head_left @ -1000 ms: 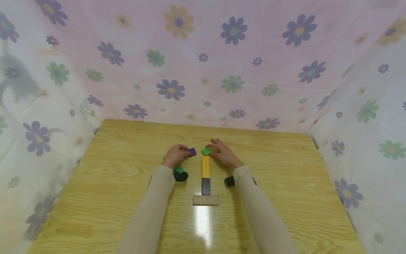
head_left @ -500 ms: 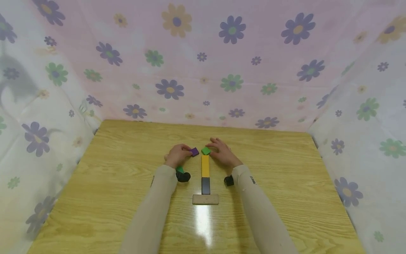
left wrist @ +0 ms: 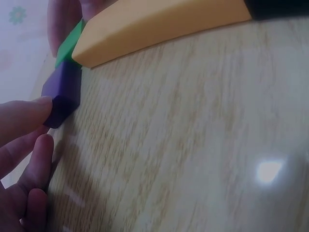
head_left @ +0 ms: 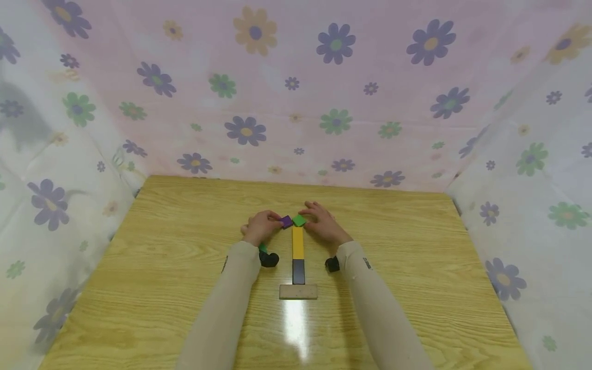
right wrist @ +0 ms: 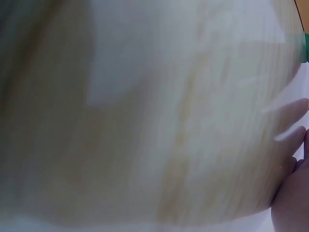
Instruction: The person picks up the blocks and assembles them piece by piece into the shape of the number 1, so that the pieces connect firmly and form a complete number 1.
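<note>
My left hand [head_left: 261, 226] pinches a small purple block [head_left: 287, 221] between thumb and fingers; in the left wrist view the purple block [left wrist: 65, 92] meets the green block [left wrist: 70, 46] at one edge. Opposite, my right hand [head_left: 325, 224] holds that green block [head_left: 299, 220] with thumb and index finger, at the far end of a long yellow block [head_left: 298, 242]. Only a sliver of the green block [right wrist: 307, 47] enters the right wrist view. Below the yellow block, a black block [head_left: 298, 271] and a crosswise wooden block [head_left: 298, 292] continue the line.
Another green piece [head_left: 262, 247] lies on the wooden table [head_left: 398, 246], partly hidden by my left wrist. Black wrist cameras sit on both wrists. Flower-printed cloth [head_left: 287, 97] hangs behind the table and on both sides.
My left hand has moved right with the purple block, closing the gap to the green block. The right hand stays at the green block, nearly unmoved.
</note>
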Demonstrator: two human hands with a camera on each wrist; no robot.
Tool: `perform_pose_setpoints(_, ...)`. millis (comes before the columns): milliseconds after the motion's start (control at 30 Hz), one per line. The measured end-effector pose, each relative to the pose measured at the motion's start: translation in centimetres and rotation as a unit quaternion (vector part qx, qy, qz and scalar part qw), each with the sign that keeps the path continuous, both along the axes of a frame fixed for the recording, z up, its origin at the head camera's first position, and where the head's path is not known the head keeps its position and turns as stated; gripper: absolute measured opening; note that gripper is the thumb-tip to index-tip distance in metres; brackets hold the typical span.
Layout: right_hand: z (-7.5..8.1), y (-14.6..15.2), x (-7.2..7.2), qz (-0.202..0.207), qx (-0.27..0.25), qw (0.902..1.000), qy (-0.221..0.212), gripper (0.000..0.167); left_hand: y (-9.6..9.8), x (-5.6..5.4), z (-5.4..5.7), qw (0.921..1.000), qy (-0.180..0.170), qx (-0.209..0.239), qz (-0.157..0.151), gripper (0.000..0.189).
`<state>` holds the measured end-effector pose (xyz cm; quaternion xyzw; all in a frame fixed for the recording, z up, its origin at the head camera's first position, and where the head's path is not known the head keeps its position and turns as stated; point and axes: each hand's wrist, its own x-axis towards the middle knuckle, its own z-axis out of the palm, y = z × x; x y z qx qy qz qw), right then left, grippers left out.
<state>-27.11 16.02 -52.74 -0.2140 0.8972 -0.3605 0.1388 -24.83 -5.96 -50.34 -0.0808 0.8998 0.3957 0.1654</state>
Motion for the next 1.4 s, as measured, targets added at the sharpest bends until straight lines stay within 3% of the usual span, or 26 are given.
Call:
perform_pose_setpoints(400, -0.14, -0.27, -0.04, -0.009, -0.006, 0.9999, 0.001, 0.037, -0.1, 0.11, 0.17, 0.9999, 0.008, 0.005, -0.007, 0.021)
perform_pose_setpoints(900, 0.16, -0.31, 0.14, -0.023, 0.004, 0.9997, -0.007, 0.037, -0.11, -0.09, -0.38, 0.9995, 0.013, -0.006, -0.029, 0.02)
perform_pose_setpoints(1400, 0.16, -0.32, 0.17, -0.015, -0.001, 0.9999, -0.001, 0.038, -0.21, 0.0, -0.25, 0.9989, 0.02, -0.008, -0.042, 0.02)
